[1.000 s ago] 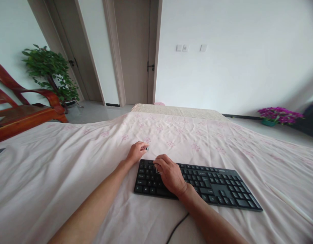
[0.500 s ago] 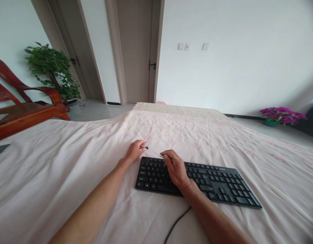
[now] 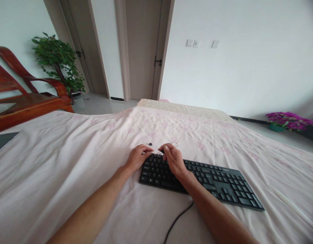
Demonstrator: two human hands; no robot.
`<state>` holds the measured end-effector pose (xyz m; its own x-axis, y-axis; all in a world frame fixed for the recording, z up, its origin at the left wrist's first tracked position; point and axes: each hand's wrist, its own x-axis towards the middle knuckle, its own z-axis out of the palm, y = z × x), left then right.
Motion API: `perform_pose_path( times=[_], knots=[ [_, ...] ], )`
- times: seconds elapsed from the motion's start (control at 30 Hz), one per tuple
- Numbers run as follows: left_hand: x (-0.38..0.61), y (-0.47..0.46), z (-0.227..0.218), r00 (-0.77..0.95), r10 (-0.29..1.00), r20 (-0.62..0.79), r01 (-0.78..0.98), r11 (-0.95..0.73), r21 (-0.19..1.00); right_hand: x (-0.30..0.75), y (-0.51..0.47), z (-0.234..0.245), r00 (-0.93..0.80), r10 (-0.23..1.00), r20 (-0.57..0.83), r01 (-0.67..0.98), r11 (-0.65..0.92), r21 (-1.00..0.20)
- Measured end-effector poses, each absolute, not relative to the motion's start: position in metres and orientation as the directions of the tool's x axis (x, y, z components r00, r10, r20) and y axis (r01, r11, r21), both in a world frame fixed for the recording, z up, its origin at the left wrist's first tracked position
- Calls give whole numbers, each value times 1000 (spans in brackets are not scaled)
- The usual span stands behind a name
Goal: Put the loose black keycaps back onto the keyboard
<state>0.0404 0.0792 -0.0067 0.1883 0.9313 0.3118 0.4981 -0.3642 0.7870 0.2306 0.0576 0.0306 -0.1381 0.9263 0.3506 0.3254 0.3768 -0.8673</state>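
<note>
A black keyboard (image 3: 204, 179) lies on the pink flowered cloth, slightly slanted. My right hand (image 3: 173, 161) is closed over its upper left part, gripping what looks like a wire keycap puller (image 3: 161, 151); the thin wires point left over the top row and most of the handle is hidden in my fingers. My left hand (image 3: 139, 156) rests at the keyboard's upper left corner, thumb and index finger slightly apart with nothing visible between them. Just beyond its fingertips, a small black keycap (image 3: 150, 144) sits on the cloth.
The keyboard's black cable (image 3: 178, 218) runs toward me over the rumpled cloth (image 3: 95, 162). A dark flat object (image 3: 3, 140) lies at the left edge. Beyond are a wooden chair (image 3: 31, 101), a green plant (image 3: 56, 56) and purple flowers (image 3: 288, 120).
My left hand has let go of the small black keycap, leaving it on the cloth, and has moved to the keyboard's top left. The wire puller now shows in my right hand. The view shifted slightly.
</note>
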Motion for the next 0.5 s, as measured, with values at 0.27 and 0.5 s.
perform_pose_path(
  times=[0.27,0.5],
  knots=[
    [40,80,-9,228,926,303,550,-379,745,222,77,43,-364,863,350,459,494,-739],
    [39,81,-11,258,912,319,583,-410,701,217,83,40,-443,809,385,495,579,-647]
  ],
)
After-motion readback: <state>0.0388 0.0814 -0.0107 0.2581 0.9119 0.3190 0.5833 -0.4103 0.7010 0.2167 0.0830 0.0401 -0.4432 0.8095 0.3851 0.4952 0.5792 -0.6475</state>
